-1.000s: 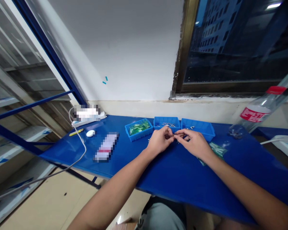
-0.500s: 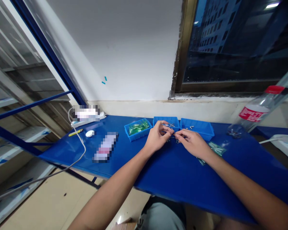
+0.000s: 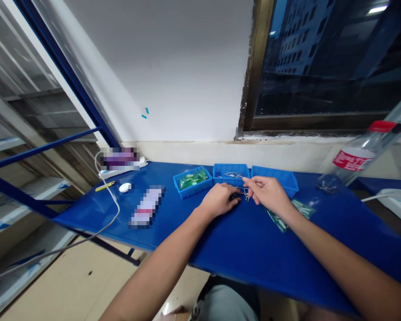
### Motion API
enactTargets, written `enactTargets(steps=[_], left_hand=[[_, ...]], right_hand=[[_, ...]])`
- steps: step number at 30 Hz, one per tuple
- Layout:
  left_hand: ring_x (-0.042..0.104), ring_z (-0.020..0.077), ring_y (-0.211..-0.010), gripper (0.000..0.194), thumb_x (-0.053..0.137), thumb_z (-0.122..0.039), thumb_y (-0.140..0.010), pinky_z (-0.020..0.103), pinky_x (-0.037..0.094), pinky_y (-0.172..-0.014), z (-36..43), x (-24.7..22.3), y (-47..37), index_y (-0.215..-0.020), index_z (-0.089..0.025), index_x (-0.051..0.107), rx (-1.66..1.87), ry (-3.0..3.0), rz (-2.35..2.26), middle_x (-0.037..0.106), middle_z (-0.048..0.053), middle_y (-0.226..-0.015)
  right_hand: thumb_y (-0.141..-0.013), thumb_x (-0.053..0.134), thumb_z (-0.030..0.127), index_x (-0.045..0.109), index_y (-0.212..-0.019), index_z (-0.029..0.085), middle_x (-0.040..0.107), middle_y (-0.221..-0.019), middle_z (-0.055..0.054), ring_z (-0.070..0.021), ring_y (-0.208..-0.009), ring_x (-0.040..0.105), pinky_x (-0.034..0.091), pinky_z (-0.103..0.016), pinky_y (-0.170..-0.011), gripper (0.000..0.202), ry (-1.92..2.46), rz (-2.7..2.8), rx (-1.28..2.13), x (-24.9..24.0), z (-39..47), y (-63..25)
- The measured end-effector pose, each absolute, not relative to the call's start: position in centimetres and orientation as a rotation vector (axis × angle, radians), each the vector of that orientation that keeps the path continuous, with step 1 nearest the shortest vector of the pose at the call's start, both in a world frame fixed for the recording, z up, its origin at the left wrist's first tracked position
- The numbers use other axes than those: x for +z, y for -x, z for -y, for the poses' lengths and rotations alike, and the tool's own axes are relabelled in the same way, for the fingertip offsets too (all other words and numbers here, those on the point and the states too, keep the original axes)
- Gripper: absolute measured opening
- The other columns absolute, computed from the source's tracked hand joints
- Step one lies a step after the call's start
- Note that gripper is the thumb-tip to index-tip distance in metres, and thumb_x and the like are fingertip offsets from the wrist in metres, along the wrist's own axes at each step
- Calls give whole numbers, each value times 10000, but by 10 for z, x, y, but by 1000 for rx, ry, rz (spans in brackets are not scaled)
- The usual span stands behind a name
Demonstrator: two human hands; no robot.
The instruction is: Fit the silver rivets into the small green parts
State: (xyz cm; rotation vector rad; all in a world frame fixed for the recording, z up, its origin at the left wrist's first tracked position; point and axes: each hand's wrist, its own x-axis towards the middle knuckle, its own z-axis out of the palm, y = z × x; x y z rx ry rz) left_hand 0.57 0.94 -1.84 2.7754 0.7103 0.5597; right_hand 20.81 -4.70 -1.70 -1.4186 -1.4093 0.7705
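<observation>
My left hand (image 3: 221,199) is low over the blue table, its curled fingers beside thin metal pieces (image 3: 246,194) that lie in front of the middle blue bin (image 3: 231,179). Whether it grips one of them cannot be made out. Just right of it, my right hand (image 3: 267,192) has thumb and forefinger pinched together near that bin's front right corner; what is between the fingertips is too small to name. More thin metal pieces (image 3: 233,174) lie in the middle bin. The right blue bin (image 3: 289,182) is partly hidden behind my right hand.
A left bin (image 3: 193,182) holds green packets. Clear green-tinted bags (image 3: 302,208) lie beside my right forearm. A plastic bottle (image 3: 352,158) stands at the right. A yellow cutter (image 3: 105,186), white object (image 3: 124,187), cable and blurred flat item (image 3: 147,207) are at the left.
My hands, close together at the fingertips before, have parted slightly. The left has lowered to the table with its palm turned down; the right has risen a little toward the middle bin.
</observation>
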Motion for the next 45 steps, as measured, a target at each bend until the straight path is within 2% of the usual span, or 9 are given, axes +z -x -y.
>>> enactTargets(steps=[12, 17, 20, 23, 27, 29, 33, 37, 45], left_hand=[[694, 227, -936, 114, 554, -165, -996, 357, 489, -889, -10, -22, -12, -1061, -175, 647, 632, -2914, -736, 741, 80, -970], [655, 214, -907, 76, 494, -164, -1023, 315, 496, -807, -10, -20, -12, -1072, -192, 546, 751, -2682, -727, 694, 79, -1010], [651, 203, -885, 57, 486, -194, -1045, 307, 509, -795, -10, -19, -13, -1084, -200, 526, 820, -2528, -710, 679, 71, -1018], [656, 214, -951, 87, 503, -208, -1047, 331, 535, -865, -8, -19, -12, -1120, -194, 550, 853, -2496, -669, 674, 82, -1053], [617, 259, -1203, 259, 540, -255, -1043, 400, 514, -1054, -3, -13, -13, -1277, -194, 631, 970, -2546, -670, 643, 134, -1243], [637, 265, -1197, 318, 538, -314, -1054, 413, 517, -1060, 0, -10, -14, -1320, -199, 668, 990, -2499, -709, 671, 134, -1255], [728, 243, -1091, 335, 526, -381, -1064, 375, 555, -992, 4, -8, -15, -1233, -208, 759, 897, -2244, -701, 773, 87, -1215], [760, 251, -1067, 281, 658, -376, -981, 356, 576, -978, -1, -16, -17, -1127, -181, 797, 935, -1933, -698, 806, 86, -1152], [768, 192, -893, 211, 822, -252, -816, 331, 604, -881, -10, -27, -20, -947, -135, 705, 1032, -1616, -683, 799, 95, -975]], right_hand=[[-1003, 570, 565, 707, -816, 234, 727, -682, -5, -170, -505, 644, 482, -298, -511, 403, 1471, 1607, 508, -24, 62, -211], [-996, 615, 398, 758, -983, 241, 777, -947, -47, -217, -810, 723, 559, -344, -765, 213, 1380, 1755, 145, -24, 59, -217], [-983, 629, 335, 767, -1027, 244, 770, -1004, -46, -201, -808, 722, 574, -329, -750, 170, 1344, 1800, 159, -26, 58, -220], [-971, 644, 313, 769, -1009, 253, 763, -949, -26, -187, -779, 726, 583, -310, -722, 144, 1341, 1762, 243, -26, 59, -220], [-970, 636, 305, 753, -981, 246, 756, -942, -29, -185, -758, 712, 586, -322, -729, 131, 1319, 1734, 148, -22, 63, -216], [-978, 616, 294, 737, -983, 238, 752, -965, -38, -178, -735, 700, 582, -325, -717, 133, 1304, 1707, 83, -20, 65, -214], [-977, 601, 274, 714, -964, 238, 738, -979, -46, -164, -689, 671, 569, -311, -669, 119, 1243, 1727, 102, -21, 66, -210], [-969, 603, 254, 721, -970, 243, 741, -1033, -52, -176, -738, 670, 582, -329, -718, 118, 1175, 1814, 170, -24, 65, -209], [-962, 640, 366, 753, -1048, 241, 776, -1028, -57, -212, -820, 742, 623, -357, -751, 190, 1305, 1625, 334, -25, 64, -209]])
